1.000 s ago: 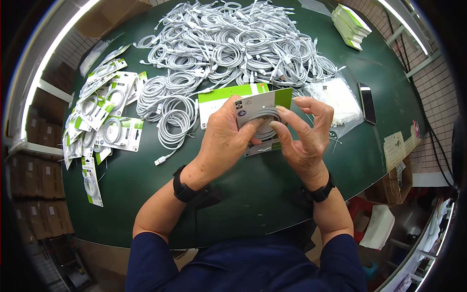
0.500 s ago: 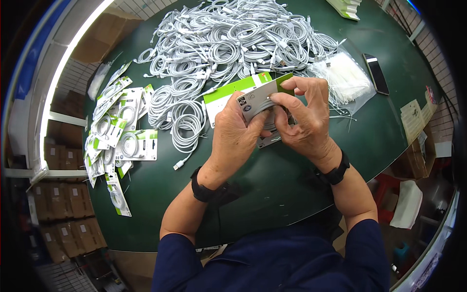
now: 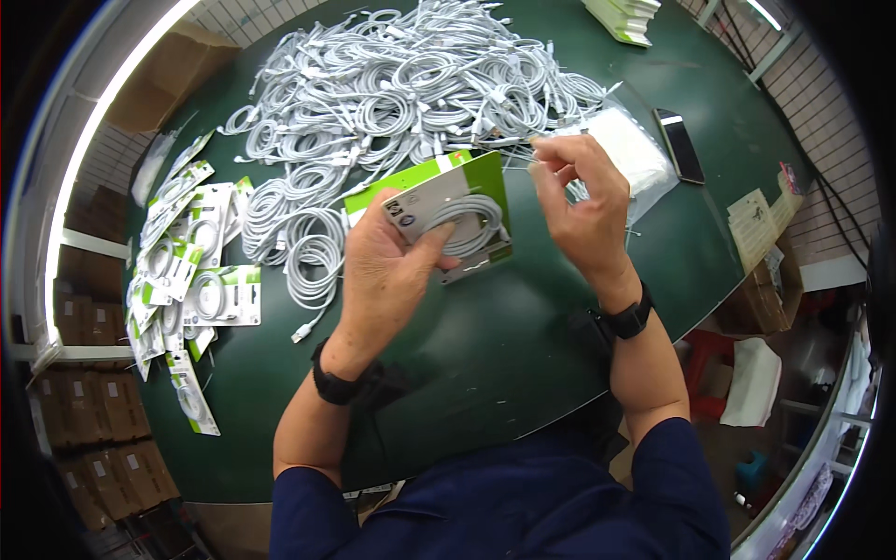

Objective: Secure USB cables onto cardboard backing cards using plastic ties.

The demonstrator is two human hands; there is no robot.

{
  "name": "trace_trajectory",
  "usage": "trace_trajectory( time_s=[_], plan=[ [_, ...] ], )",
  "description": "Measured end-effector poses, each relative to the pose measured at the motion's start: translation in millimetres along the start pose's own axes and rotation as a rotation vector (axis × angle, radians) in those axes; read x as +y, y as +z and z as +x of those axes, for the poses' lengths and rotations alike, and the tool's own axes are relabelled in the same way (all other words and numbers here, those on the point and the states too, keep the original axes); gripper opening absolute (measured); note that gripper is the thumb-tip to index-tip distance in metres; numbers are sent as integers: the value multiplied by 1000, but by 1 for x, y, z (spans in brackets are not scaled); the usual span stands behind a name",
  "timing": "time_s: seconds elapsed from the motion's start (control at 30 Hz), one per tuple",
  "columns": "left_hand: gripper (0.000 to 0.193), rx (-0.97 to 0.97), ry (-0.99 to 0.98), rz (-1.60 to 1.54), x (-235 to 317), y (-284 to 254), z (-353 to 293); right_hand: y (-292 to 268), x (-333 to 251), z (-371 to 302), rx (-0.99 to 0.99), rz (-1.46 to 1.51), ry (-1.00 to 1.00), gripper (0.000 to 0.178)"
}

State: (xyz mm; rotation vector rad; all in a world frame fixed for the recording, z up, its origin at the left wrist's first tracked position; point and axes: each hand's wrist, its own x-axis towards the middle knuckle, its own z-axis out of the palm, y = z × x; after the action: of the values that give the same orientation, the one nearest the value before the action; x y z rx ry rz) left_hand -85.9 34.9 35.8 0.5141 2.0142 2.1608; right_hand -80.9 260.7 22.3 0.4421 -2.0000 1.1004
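My left hand [image 3: 387,280] grips a green-and-white packaging card [image 3: 485,182], its thumb pressing a coiled white cable [image 3: 474,213] flat against the front. Tilted up over the table, the card shows its cable plug near the right edge. My right hand [image 3: 590,201] is raised to the right of the card and apart from it. Its thumb and forefinger are pinched together; whatever they hold, if anything, is too small to make out. Behind my left hand lies another green-and-white card [image 3: 411,175], partly hidden. A plastic bag of thin white cable ties [image 3: 630,149] lies just beyond my right hand.
A large heap of coiled white cables [image 3: 401,84] covers the far side of the green table [image 3: 467,392]. Carded cables [image 3: 201,243] pile up at the left. A phone [image 3: 679,147] and a stack of green-and-white cards [image 3: 623,21] lie at right. Cartons [image 3: 93,401] stand beyond the left edge.
My right hand has come off the card and moved right, fingers pinched. The card in my left hand now shows its coiled cable openly. The whole view has shifted slightly.
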Motion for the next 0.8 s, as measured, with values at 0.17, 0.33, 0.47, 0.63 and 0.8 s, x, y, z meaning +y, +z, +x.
trace_trajectory(
  time_s=[0.17,0.33,0.47,0.63,0.8],
  plan=[
    [24,-28,-17,13,2,-2,4,-19,60,-8,-146,-201,372,20],
    [25,-14,-15,31,3,-1,0,-15,63,-16,-393,-591,347,13],
    [26,-24,-2,49,5,-1,-1,-13,64,-16,-510,-685,436,15],
    [29,-30,-10,41,6,2,-3,-10,74,-26,-543,-746,395,18],
    [25,-61,-79,69,12,2,-4,-10,69,-25,-513,-728,409,20]
  ],
)
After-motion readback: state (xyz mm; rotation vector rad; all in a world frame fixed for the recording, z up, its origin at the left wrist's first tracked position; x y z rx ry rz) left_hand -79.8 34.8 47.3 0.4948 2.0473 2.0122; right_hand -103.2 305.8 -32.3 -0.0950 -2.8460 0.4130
